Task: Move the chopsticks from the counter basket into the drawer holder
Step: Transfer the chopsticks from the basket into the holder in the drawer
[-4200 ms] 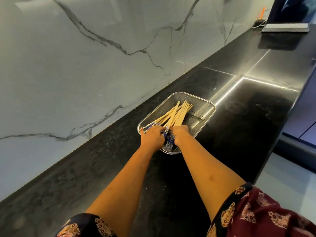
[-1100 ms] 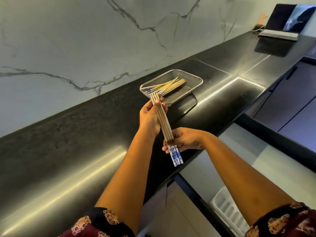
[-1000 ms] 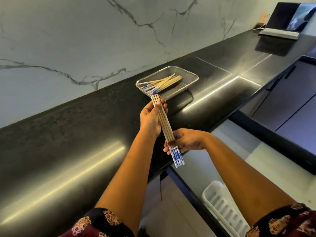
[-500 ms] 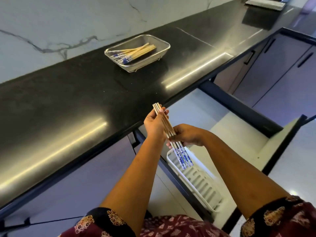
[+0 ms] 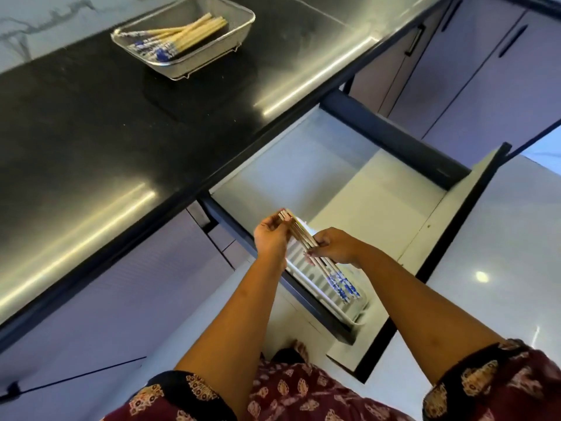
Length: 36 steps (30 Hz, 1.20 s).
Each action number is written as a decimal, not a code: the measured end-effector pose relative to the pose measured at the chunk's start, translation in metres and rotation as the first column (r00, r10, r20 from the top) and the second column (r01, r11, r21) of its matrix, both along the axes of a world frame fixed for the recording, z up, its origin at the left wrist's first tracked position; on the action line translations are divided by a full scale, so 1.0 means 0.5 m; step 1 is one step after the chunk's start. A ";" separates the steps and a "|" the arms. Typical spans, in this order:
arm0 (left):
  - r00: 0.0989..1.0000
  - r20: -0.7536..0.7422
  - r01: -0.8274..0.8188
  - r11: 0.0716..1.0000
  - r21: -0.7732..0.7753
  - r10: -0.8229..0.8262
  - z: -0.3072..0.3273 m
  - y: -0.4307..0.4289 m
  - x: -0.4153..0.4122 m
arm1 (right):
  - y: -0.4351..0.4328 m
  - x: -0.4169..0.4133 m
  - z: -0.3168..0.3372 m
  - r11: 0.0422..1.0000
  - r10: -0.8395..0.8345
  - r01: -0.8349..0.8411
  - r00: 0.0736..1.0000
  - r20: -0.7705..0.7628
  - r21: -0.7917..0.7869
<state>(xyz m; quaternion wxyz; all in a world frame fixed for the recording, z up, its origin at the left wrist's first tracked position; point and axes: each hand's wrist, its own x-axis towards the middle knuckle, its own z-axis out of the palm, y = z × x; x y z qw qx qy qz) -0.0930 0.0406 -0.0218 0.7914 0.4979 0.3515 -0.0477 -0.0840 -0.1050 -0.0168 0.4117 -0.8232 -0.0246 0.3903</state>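
Observation:
Both hands hold one bundle of wooden chopsticks (image 5: 306,238) with blue-and-white patterned ends, just above the white slotted holder (image 5: 309,279) at the near left of the open drawer (image 5: 379,208). My left hand (image 5: 270,237) grips the plain tips. My right hand (image 5: 335,247) pinches the bundle near its middle. The patterned ends hover over the holder's ribs. Several more chopsticks (image 5: 182,34) lie in the metal mesh basket (image 5: 239,25) on the black counter, far from both hands.
The black counter (image 5: 106,117) overhangs the drawer's back. The drawer's dark side rail (image 5: 394,129) and its front panel (image 5: 473,189) frame a pale grey floor. Closed lilac cabinet doors (image 5: 485,71) stand at the upper right.
Both hands have carried the bundle from the basket down off the counter edge to just over the holder in the drawer. The view has tilted down, and the basket now sits far off.

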 end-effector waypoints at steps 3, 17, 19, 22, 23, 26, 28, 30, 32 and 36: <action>0.993 -0.046 0.121 0.918 0.378 -0.112 -0.012 0.043 -0.013 | -0.010 -0.017 -0.039 0.994 0.020 -0.021 1.000 -0.016 -0.107; 0.751 -0.369 0.479 0.067 0.875 -0.547 -0.058 0.101 -0.067 | 0.051 -0.027 -0.081 0.899 0.234 -0.242 0.970 -0.068 -0.364; 0.748 -0.395 0.479 0.022 0.877 -0.534 -0.060 0.101 -0.068 | 0.058 -0.029 -0.087 0.892 0.237 -0.245 0.969 -0.069 -0.379; 0.768 -0.392 0.466 0.021 0.885 -0.507 -0.054 0.098 -0.072 | 0.061 -0.031 -0.094 0.889 0.218 -0.215 0.975 -0.038 -0.404; 0.772 -0.398 0.468 0.021 0.883 -0.496 -0.050 0.097 -0.075 | 0.061 -0.031 -0.096 0.890 0.216 -0.209 0.976 -0.028 -0.406; 0.781 -0.403 0.483 0.053 0.874 -0.477 -0.042 0.097 -0.076 | 0.060 -0.034 -0.101 0.904 0.203 -0.177 0.979 0.025 -0.390; 0.784 -0.400 0.487 0.070 0.871 -0.475 -0.039 0.098 -0.075 | 0.059 -0.036 -0.108 0.920 0.180 -0.138 0.980 0.083 -0.366; 0.786 -0.396 0.488 0.082 0.869 -0.475 -0.039 0.100 -0.075 | 0.060 -0.037 -0.112 0.922 0.177 -0.128 0.979 0.105 -0.365; 0.785 -0.399 0.493 0.086 0.866 -0.473 -0.037 0.100 -0.076 | 0.060 -0.037 -0.118 0.924 0.170 -0.122 0.980 0.103 -0.363; 0.785 -0.406 0.508 0.110 0.854 -0.468 -0.034 0.099 -0.076 | 0.062 -0.042 -0.123 0.926 0.155 -0.098 0.979 0.130 -0.365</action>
